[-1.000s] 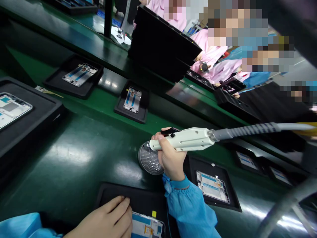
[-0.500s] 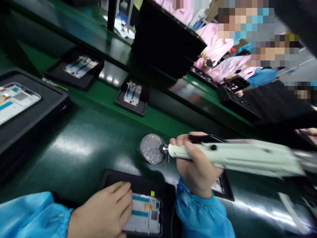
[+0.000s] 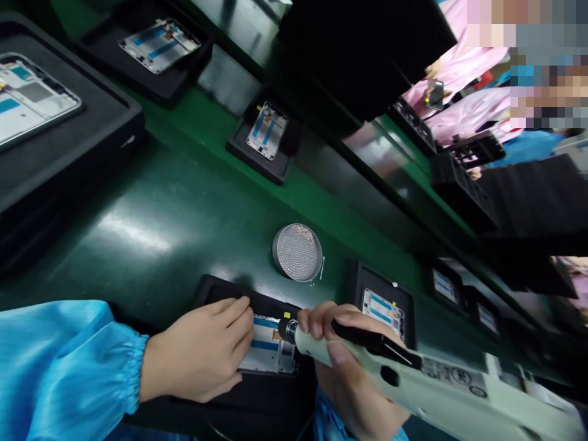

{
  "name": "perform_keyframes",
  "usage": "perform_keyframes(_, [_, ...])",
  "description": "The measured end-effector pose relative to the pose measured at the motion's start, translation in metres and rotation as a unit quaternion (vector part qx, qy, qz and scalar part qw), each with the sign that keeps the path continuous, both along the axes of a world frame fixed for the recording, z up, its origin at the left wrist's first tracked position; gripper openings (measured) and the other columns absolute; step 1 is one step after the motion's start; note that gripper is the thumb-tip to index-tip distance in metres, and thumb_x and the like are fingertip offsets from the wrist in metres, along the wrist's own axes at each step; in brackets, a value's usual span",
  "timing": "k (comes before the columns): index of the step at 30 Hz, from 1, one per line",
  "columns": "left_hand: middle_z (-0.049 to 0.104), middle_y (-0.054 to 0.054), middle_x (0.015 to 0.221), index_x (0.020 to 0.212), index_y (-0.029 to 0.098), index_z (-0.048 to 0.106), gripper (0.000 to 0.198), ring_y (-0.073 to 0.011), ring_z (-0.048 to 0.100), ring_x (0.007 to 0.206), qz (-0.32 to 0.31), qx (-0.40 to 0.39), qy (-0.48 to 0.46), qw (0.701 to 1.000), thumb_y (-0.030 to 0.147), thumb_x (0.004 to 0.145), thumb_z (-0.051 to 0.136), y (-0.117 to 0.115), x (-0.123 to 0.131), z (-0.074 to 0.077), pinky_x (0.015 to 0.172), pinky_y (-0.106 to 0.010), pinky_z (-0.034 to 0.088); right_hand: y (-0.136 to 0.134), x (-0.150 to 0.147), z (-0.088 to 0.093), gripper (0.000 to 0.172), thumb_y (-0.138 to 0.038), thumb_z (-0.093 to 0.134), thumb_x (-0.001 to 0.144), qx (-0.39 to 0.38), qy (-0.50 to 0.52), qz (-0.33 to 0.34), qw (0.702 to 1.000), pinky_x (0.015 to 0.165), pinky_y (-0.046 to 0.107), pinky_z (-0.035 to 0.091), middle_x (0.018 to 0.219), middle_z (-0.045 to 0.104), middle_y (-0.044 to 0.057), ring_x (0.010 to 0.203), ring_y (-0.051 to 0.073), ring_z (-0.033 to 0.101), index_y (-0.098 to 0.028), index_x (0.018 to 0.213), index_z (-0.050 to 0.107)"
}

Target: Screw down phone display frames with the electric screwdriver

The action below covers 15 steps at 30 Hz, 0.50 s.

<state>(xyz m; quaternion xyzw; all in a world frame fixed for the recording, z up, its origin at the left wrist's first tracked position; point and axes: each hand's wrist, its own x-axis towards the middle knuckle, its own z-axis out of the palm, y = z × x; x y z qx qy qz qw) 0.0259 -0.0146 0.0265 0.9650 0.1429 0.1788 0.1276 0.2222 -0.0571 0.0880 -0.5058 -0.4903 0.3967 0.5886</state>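
We grip the power screwdriver (image 3: 429,392) in our right hand (image 3: 356,392), its nose above the phone frame (image 3: 266,356) near the tray's (image 3: 214,290) right edge; our left hand (image 3: 199,349) covers the frame's left end, gripping or not we cannot tell.

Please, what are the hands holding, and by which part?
The right hand grips the pale screwdriver near its tip; the left hand lies partly over the phone frame.

My left hand (image 3: 199,349) covers one end of the phone frame (image 3: 265,360); my electric screwdriver's (image 3: 436,392) bit I cannot discern.
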Motion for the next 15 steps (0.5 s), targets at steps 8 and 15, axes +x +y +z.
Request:
perform_keyframes(8, [0.068,-0.02,0.117,0.112,0.003,0.068,0.055,-0.0353,0.062,0.113,0.003,0.004,0.0,1.0,0.05,0.085,0.064,-0.001,0.0002,0.0005,0.1,-0.042,0.05,-0.0003,0.0008,-0.0025,0.025,-0.013,0.061,0.087,-0.023,-0.007,0.002,1.0,0.071,0.04,0.054,0.081,0.059,0.001,0.077,0.016,0.058,-0.026,0.107,0.066])
perform_keyframes(15, [0.068,-0.02,0.118,0.113,0.003,0.068,0.053,-0.0351,0.062,0.113,-0.005,0.003,0.002,1.0,0.048,0.086,0.064,-0.0005,0.0009,0.0,0.1,-0.042,0.049,-0.0003,0.0004,-0.0056,0.025,-0.012,0.061,0.087,-0.025,-0.007,-0.002,1.0,0.071,0.039,0.054,0.081,0.058,0.0,0.077,0.016,0.057,-0.026,0.107,0.066])
